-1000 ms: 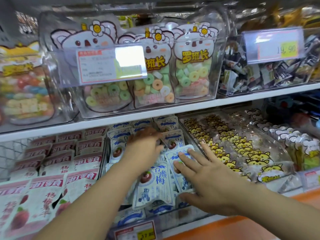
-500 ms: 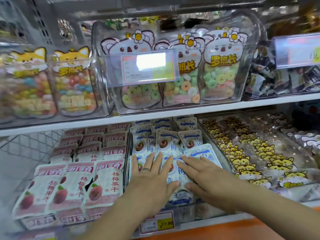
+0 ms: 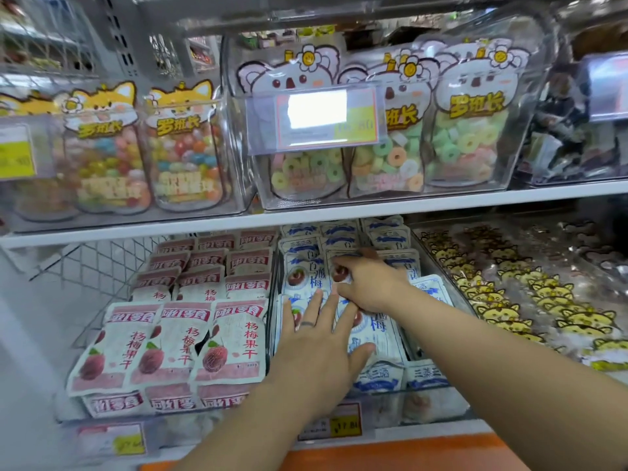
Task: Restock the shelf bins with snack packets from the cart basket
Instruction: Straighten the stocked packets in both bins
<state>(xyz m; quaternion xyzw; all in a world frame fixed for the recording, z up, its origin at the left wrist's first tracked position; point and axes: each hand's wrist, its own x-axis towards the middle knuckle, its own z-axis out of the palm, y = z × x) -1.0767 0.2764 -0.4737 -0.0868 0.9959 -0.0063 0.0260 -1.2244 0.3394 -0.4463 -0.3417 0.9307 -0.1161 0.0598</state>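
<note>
left hand (image 3: pixel 319 351) is flat and spread on the blue-and-white snack packets (image 3: pixel 384 331) in the clear plastic shelf bin (image 3: pixel 435 406), probably pinning them while the right hand (image 3: pixel 370 283) sits further back, grip unclear

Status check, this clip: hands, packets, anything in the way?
Left hand open, flat on blue-and-white plum packets. Right hand on packets farther back, grip unclear. Nothing blocking.

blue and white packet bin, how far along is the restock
Done: blue-and-white packets fill their bin to the back; the red packets alongside look full. In hand: the left hand presses flat on the front row, the right hand touches the row behind. Left: one packet lies askew at the right wall. No cart basket in view.
</note>
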